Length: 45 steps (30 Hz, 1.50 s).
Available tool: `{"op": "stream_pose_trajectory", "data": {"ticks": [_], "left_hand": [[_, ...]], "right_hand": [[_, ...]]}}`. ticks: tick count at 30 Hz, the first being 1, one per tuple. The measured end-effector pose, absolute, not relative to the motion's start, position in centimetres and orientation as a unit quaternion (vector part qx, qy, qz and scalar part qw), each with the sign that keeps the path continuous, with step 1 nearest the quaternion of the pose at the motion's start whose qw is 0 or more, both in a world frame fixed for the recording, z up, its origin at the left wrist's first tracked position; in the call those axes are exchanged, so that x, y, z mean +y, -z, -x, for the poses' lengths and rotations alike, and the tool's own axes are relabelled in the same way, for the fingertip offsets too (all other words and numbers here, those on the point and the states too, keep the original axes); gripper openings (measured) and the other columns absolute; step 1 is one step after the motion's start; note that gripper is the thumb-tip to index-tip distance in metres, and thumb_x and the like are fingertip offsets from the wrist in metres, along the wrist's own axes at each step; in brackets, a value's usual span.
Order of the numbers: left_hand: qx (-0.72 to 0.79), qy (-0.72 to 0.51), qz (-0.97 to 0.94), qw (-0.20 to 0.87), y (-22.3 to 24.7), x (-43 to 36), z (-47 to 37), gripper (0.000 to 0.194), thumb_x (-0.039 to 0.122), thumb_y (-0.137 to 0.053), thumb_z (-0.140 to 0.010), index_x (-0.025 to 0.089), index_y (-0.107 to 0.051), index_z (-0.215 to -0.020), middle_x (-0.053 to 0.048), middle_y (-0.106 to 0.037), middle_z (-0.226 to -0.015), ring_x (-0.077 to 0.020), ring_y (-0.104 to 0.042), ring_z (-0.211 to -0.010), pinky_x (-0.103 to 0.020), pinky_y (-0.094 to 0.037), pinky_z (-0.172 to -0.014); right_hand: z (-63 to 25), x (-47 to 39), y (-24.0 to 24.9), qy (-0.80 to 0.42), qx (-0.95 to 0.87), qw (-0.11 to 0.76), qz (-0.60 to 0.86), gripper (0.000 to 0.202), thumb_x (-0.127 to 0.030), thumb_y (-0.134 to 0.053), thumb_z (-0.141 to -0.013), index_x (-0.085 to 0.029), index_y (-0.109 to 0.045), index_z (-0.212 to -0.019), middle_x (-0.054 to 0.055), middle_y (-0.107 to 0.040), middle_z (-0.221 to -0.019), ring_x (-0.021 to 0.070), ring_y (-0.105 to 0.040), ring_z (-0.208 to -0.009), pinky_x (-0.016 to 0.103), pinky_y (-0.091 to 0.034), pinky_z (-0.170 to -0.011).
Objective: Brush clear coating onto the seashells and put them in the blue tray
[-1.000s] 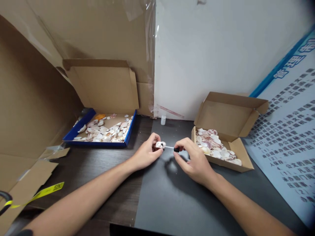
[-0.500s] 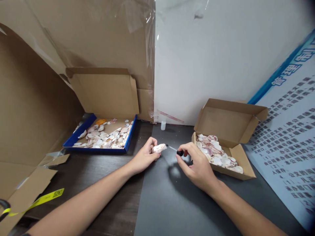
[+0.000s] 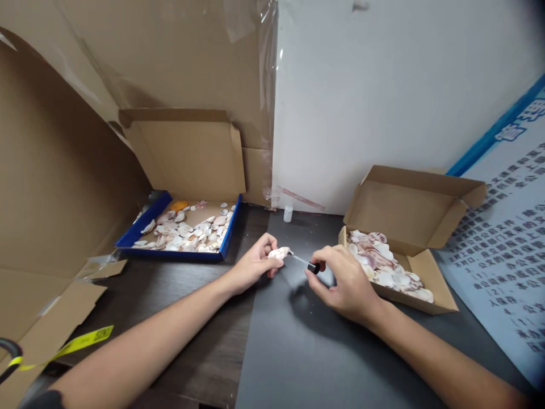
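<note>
Left hand (image 3: 254, 266) on a pale speckled shell (image 3: 277, 254), right hand (image 3: 344, 279) on a black-capped applicator (image 3: 314, 267).
From my end of the feed I see the left thumb and fingers pinching the pale speckled shell, up near the left edge of a gray mat (image 3: 289, 358) that lies on the dark tabletop (image 3: 183, 289). The right thumb and fingertips grasp the black-capped applicator, its thin stem (image 3: 300, 260) slanting up and leftward to the shell's right end (whether the tip touches, I can't tell from here). Beyond the hands I have a small white bottle (image 3: 288, 213) upright near the white board (image 3: 383, 85). To my left, an open blue-sided box (image 3: 170, 254) holds loose shells (image 3: 183, 233); to my right, a brown cardboard box (image 3: 404, 207), lid raised, holds a pile of shells (image 3: 395, 275).
</note>
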<state>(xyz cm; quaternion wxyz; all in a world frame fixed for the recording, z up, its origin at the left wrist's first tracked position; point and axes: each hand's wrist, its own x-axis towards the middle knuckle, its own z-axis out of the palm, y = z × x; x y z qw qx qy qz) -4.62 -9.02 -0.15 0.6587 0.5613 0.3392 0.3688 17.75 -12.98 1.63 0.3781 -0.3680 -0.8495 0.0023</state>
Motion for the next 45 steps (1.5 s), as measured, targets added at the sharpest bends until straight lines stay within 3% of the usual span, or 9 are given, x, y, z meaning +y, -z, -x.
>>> {"op": "stream_pose_trajectory", "data": {"ticks": [7, 10, 16, 24, 30, 35, 42, 45], "left_hand": [[0.351, -0.354, -0.566, 0.657, -0.1, -9.2, 4.8, 0.038, 0.025, -0.071, -0.076, 0.023, -0.036, -0.089, 0.01, -0.05, -0.07, -0.0052, -0.044, -0.051, -0.018, -0.035, -0.05], [0.351, -0.342, -0.571, 0.659, 0.0, -9.2, 5.0, 0.038, 0.028, -0.072, -0.076, 0.023, -0.037, -0.089, 0.009, -0.051, -0.073, -0.0052, -0.045, -0.053, -0.018, -0.036, -0.049], [0.357, -0.346, -0.585, 0.641, 0.0, -8.8, 5.3, 0.028, 0.032, -0.066, -0.084, 0.02, -0.043, -0.094, 0.005, -0.057, -0.078, -0.0048, -0.047, -0.051, -0.019, -0.036, -0.05], [0.371, -0.355, -0.579, 0.633, -0.2, -8.8, 5.2, 0.03, 0.04, -0.068, -0.085, 0.018, -0.051, -0.096, 0.003, -0.057, -0.077, -0.0058, -0.048, -0.052, -0.02, -0.037, -0.05], [0.339, -0.369, -0.514, 0.696, -0.6, -9.0, 5.3, 0.028, 0.036, -0.069, -0.084, 0.016, -0.058, -0.101, -0.004, -0.062, -0.09, -0.0142, -0.06, -0.078, -0.025, -0.048, -0.066], [0.307, -0.364, -0.459, 0.75, -0.8, -9.2, 5.2, 0.027, 0.037, -0.067, -0.087, 0.017, -0.057, -0.101, -0.008, -0.064, -0.099, -0.0191, -0.065, -0.087, -0.03, -0.051, -0.074], [0.294, -0.308, -0.442, 0.79, -1.0, -9.7, 5.2, 0.028, 0.04, -0.062, -0.089, 0.018, -0.055, -0.105, -0.007, -0.063, -0.091, -0.02, -0.067, -0.071, -0.028, -0.05, -0.056], [0.298, -0.299, -0.443, 0.791, -0.9, -9.7, 5.2, 0.028, 0.038, -0.062, -0.089, 0.018, -0.056, -0.107, -0.008, -0.064, -0.09, -0.0188, -0.067, -0.068, -0.027, -0.05, -0.056]], "right_hand": [[-17.6, -13.3, -0.3, 0.038, -0.843, 0.394, 0.363, 0.009, -0.018, -0.059, -0.091, -0.02, -0.051, -0.093, 0.002, -0.059, -0.076, 0.0187, -0.053, -0.069, 0.033, -0.039, -0.07], [-17.5, -13.3, -0.1, -0.006, -0.85, 0.395, 0.349, 0.006, -0.021, -0.058, -0.095, -0.02, -0.052, -0.097, 0.003, -0.062, -0.081, 0.0184, -0.055, -0.072, 0.031, -0.04, -0.068], [-17.6, -13.4, -0.2, 0.029, -0.836, 0.363, 0.41, 0.005, -0.022, -0.058, -0.095, -0.019, -0.054, -0.094, 0.002, -0.061, -0.077, 0.0182, -0.054, -0.07, 0.034, -0.037, -0.075], [-17.5, -14.0, -0.7, -0.025, -0.847, 0.373, 0.379, 0.007, -0.02, -0.059, -0.095, -0.021, -0.052, -0.097, 0.001, -0.061, -0.08, 0.0178, -0.053, -0.073, 0.033, -0.039, -0.073], [-17.5, -14.1, -0.7, -0.034, -0.835, 0.382, 0.394, 0.007, -0.022, -0.059, -0.095, -0.021, -0.052, -0.099, 0.003, -0.062, -0.083, 0.0188, -0.054, -0.077, 0.032, -0.042, -0.072], [-17.8, -14.0, -0.8, -0.019, -0.832, 0.382, 0.401, 0.008, -0.022, -0.06, -0.093, -0.021, -0.052, -0.095, 0.002, -0.06, -0.078, 0.0188, -0.053, -0.074, 0.032, -0.041, -0.07], [-17.6, -14.1, -0.9, -0.016, -0.839, 0.375, 0.394, 0.003, -0.022, -0.057, -0.095, -0.021, -0.055, -0.097, 0.002, -0.061, -0.078, 0.0184, -0.053, -0.071, 0.032, -0.042, -0.069], [-17.4, -14.2, -1.0, -0.022, -0.833, 0.399, 0.382, 0.004, -0.022, -0.056, -0.095, -0.02, -0.056, -0.099, 0.003, -0.063, -0.081, 0.0185, -0.055, -0.073, 0.032, -0.042, -0.069]]}}
